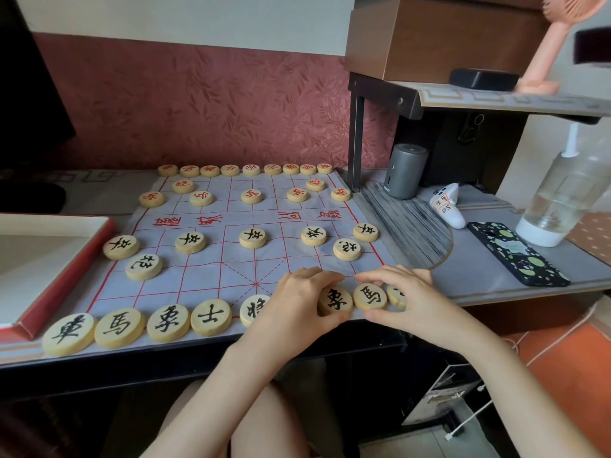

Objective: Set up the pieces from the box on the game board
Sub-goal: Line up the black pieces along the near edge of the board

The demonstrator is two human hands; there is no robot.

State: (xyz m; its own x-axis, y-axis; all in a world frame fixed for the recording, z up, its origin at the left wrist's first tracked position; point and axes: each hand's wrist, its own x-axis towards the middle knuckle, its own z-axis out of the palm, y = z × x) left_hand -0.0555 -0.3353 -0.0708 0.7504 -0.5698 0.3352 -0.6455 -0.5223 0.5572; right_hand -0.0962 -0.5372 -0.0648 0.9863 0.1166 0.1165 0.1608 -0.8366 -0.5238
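board centre [228, 269] open, pieces [190, 242] ringing

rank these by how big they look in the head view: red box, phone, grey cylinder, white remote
1. red box, though cut off by the frame
2. phone, which lies nearer the camera than the next two
3. grey cylinder
4. white remote

Shows red leaf-patterned wallpaper [215, 104] under a pale upper wall [198, 18], a dark-framed shelf [463, 97] standing on the desk [469, 272] at right, orange floor tiles [562, 352] below right.
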